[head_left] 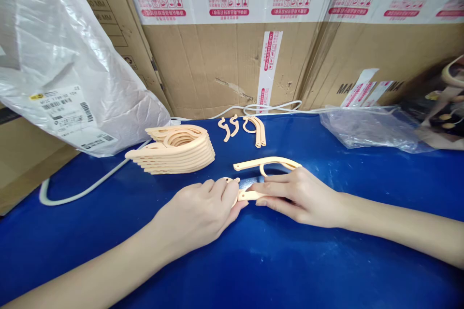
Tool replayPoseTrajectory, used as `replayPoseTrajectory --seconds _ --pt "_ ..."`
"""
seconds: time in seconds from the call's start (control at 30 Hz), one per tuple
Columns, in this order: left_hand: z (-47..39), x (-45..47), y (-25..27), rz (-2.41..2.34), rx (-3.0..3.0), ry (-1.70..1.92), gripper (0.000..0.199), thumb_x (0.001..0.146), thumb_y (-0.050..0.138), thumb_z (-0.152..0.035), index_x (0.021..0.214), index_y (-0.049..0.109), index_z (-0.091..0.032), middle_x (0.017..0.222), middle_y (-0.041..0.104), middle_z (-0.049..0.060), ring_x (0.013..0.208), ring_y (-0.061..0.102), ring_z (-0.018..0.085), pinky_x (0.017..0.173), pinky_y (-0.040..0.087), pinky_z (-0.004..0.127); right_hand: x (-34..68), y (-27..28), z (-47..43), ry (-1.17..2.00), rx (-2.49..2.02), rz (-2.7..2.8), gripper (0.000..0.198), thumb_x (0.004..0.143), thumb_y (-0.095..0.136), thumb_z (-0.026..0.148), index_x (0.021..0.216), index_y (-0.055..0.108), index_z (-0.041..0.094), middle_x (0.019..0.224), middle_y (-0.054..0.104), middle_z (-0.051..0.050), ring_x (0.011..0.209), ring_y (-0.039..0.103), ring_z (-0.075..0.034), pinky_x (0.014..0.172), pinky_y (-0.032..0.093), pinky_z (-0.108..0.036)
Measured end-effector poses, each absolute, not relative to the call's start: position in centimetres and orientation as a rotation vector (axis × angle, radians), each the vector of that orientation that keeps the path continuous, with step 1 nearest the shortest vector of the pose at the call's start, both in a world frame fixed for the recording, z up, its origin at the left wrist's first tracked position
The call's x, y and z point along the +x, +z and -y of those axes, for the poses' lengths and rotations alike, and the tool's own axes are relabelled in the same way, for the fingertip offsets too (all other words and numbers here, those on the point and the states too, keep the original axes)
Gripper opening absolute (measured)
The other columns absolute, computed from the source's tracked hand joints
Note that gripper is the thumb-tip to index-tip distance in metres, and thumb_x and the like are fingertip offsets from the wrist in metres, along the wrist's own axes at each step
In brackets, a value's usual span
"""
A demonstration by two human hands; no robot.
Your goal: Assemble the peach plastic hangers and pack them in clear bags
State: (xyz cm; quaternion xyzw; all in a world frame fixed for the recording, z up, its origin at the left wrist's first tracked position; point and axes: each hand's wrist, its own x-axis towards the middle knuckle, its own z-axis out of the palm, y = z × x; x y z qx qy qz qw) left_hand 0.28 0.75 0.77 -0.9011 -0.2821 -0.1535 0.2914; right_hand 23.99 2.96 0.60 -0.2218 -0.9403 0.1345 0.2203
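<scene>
Between both hands, left hand [203, 207] and right hand [293, 195] pinch a thin hanger arm [266, 163]; uneven pressure could snap it.

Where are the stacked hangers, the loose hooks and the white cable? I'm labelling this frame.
stacked hangers [177, 150]: head view, top of the pile.
loose hooks [228, 128]: head view, on one hook.
white cable [83, 190]: head view, its left-hand loop.

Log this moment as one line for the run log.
left hand: grips hanger piece | right hand: grips same piece | curved piece: lies just behind | hanger stack: behind left hand | surface: blue table
</scene>
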Motion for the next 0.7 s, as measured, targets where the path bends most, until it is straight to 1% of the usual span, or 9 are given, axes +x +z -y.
replayPoseTrajectory --seconds 0.2,0.43,0.7 --pt "-0.85 0.27 0.73 0.741 -2.399 -0.431 0.021 0.100 0.039 -0.027 0.086 0.051 -0.016 0.066 0.058 -0.001 0.050 0.058 0.015 0.044 0.036 0.029 24.03 0.45 -2.97 0.417 -0.638 2.613 0.032 0.101 0.044 0.027 0.122 0.065 0.014 0.099 0.073 -0.005 0.079 0.062 -0.016 0.069 0.049 -0.029" --pt "-0.84 0.45 0.81 0.724 -2.400 -0.454 0.023 0.100 0.040 -0.026 0.079 0.047 -0.018 0.061 0.053 -0.003 0.048 0.055 0.014 0.045 0.034 0.028 24.03 0.30 -2.91 0.393 -0.634 2.608 0.031 0.100 0.046 0.026 0.123 0.064 0.014 0.102 0.073 -0.003 0.078 0.060 -0.016 0.068 0.047 -0.029" --pt "-0.83 0.30 0.70 0.716 -2.400 -0.461 0.024 0.100 0.039 -0.026 0.079 0.046 -0.018 0.062 0.054 -0.003 0.049 0.056 0.014 0.046 0.034 0.028 24.04 0.31 -2.90 0.399 -0.642 2.610 0.031 0.100 0.047 0.025 0.123 0.064 0.014 0.102 0.072 -0.003 0.079 0.060 -0.016 0.069 0.047 -0.028"
